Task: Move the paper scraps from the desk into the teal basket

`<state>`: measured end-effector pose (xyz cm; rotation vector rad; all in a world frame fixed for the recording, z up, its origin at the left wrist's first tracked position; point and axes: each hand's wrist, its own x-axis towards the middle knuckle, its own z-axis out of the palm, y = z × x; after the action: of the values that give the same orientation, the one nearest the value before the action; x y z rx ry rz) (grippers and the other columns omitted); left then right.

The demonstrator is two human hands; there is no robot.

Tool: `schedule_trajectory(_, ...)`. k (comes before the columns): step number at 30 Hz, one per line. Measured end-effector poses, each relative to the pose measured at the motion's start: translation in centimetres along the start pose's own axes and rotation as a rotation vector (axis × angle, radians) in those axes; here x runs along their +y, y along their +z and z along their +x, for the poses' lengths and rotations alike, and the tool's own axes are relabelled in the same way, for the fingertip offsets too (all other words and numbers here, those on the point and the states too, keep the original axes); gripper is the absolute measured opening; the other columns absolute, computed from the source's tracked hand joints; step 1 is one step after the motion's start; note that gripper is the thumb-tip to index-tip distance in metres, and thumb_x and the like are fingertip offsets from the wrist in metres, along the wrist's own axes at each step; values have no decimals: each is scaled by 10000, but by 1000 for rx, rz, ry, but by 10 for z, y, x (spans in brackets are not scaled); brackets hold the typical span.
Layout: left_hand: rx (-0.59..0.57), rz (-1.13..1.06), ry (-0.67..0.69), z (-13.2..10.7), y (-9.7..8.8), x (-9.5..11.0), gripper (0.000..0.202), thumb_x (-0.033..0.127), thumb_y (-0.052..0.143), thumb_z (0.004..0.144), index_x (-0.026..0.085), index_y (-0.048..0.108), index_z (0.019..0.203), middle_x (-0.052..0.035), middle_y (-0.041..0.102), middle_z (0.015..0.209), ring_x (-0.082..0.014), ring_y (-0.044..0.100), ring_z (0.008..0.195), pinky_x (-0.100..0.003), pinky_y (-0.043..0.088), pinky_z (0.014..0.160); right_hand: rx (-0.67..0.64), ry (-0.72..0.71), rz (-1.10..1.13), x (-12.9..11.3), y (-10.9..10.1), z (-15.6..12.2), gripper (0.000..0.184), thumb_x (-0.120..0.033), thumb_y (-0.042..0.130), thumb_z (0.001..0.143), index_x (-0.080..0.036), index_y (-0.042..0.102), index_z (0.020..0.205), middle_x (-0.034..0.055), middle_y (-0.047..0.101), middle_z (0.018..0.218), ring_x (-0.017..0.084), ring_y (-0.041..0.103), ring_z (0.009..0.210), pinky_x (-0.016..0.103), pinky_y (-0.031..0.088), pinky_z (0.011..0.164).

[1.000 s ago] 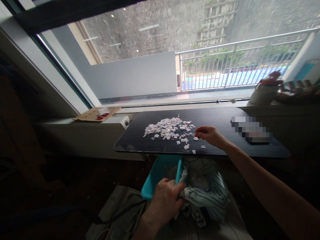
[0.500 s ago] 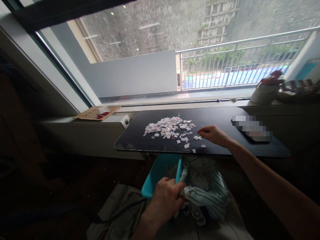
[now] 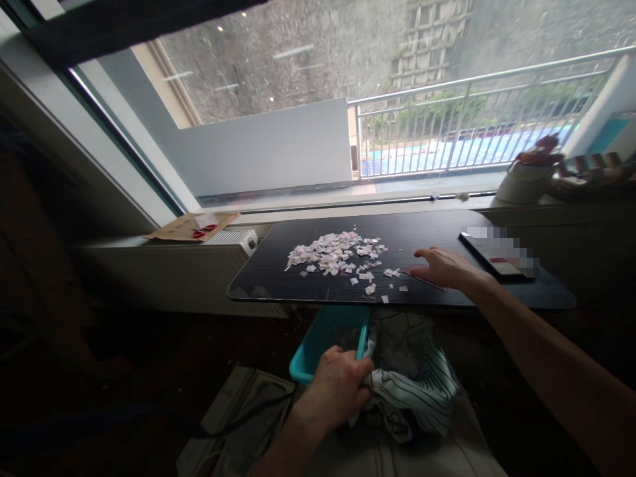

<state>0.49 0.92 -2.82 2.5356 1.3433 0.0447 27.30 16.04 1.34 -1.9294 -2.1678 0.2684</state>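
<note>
My right hand is over a dark tabletop, thumb and forefinger parted with a visible gap; I see nothing pinched between them; a thin purplish flat piece lies beneath the hand, its long axis slanting from near the thumb down and right towards the table's near edge; whether the thumb touches it, I cannot tell; a small cluster of pale paper scraps sits just left of the fingertips; the larger heap of scraps lies further left, longer from side to side than front to back; my right hand is the nearer to all of these; my left hand is below the table edge, closed around the rim of a teal basket, with striped cloth just to its right.
</note>
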Motion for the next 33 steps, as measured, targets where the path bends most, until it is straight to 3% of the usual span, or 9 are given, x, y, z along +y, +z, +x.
schedule_trajectory(4,-58,1,-10,4,4,3,137,311,648,701,240,638,817,3,616,768,-181,570,710,-280,405,706,-108,65,-227,20,-1,-6,565,-501,528,743,-145,591,1177,177,619,1094,330,582,985,406,435,762)
schedule_trajectory(10,-94,27,-6,10,13,10,292,507,656,700,237,637,808,-12,624,774,-204,585,714,-299,417,686,-104,36,-203,29,3,-5,609,-471,513,762,-131,518,1267,169,600,1127,309,565,1019,376,428,790)
schedule_trajectory(16,-110,91,38,18,16,13,157,352,609,779,204,629,730,-31,638,745,-197,593,730,-303,404,709,-112,24,-160,34,5,3,573,-455,563,712,-89,603,1151,171,624,1022,294,579,954,352,433,783)
schedule_trajectory(19,-75,59,52,16,11,13,126,312,604,780,202,623,723,-22,627,744,-179,581,719,-295,393,721,-99,-4,-116,40,10,-2,563,-499,571,696,-128,620,1118,136,618,1014,239,597,862,308,448,738)
schedule_trajectory(23,-48,30,47,10,3,11,92,280,608,765,204,623,714,-11,615,727,-165,565,699,-303,381,754,47,-134,60,46,20,-15,356,-404,533,744,-186,648,1001,54,622,823,164,577,690,265,436,629)
schedule_trajectory(27,-25,14,7,5,-3,12,89,280,608,769,204,624,724,-9,612,720,-168,560,715,-312,373,774,134,-235,223,37,22,-32,260,-366,483,806,-201,659,901,49,659,834,165,589,705,271,435,642)
schedule_trajectory(33,6,5,-41,2,-10,11,78,276,597,793,219,649,787,-14,608,732,-170,553,736,-322,364,813,16,-264,224,8,6,-64,256,-352,447,846,-237,660,931,22,700,832,172,612,703,275,438,652)
